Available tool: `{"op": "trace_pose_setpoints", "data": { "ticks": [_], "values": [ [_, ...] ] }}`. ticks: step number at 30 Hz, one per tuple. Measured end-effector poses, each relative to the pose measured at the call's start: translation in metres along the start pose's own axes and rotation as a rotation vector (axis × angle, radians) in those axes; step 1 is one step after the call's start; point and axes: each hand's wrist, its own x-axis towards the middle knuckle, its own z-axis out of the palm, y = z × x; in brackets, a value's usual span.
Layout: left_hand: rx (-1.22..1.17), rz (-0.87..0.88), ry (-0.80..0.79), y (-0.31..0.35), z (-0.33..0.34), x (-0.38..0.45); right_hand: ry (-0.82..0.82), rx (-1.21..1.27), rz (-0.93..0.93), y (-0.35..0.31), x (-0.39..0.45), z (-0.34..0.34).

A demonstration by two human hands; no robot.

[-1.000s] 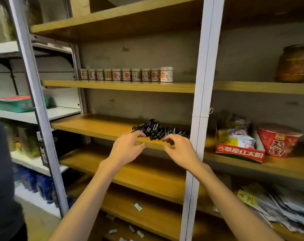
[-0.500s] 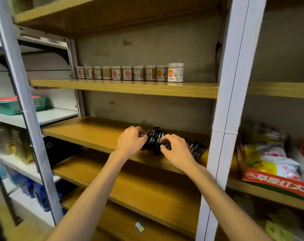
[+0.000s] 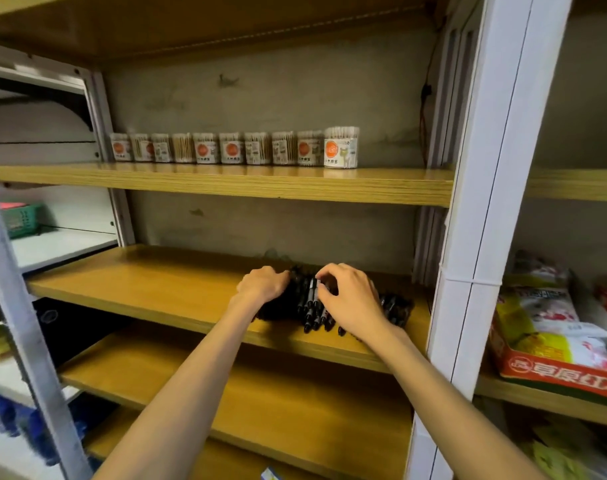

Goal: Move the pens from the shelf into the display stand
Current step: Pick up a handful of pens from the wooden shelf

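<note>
Your left hand (image 3: 262, 285) and right hand (image 3: 350, 299) have now closed in, fingers curled around the pens (image 3: 310, 308) on the shelf (image 3: 149, 289); gathering has begun, no stand visible.

Black pens (image 3: 310, 306) lie heaped flat on the wooden shelf (image 3: 177, 289), under and between your curled fingers (image 3: 324, 277), some barrels poking out toward you.

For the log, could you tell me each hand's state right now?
Left hand: gripping the pens.
Right hand: pinching the pens.
</note>
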Motion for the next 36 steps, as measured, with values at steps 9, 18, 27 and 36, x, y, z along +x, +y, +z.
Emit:
{"op": "trace_pose_setpoints", "data": {
  "ticks": [9, 18, 27, 36],
  "values": [
    [-0.046, 0.034, -0.081, -0.012, 0.004, 0.022, 0.002, -0.026, 0.052, 0.013, 0.001, 0.005],
    [-0.331, -0.06, -0.042, -0.023, -0.008, 0.032, 0.018, -0.015, 0.069, 0.014, 0.005, 0.012],
    [-0.387, 0.052, -0.055, -0.015, -0.003, 0.019, 0.031, -0.003, 0.061, 0.01, 0.009, 0.015],
    [-0.547, 0.031, -0.014, -0.023, 0.004, 0.029, 0.027, -0.023, 0.077, 0.015, 0.005, 0.012]
  ]
}}
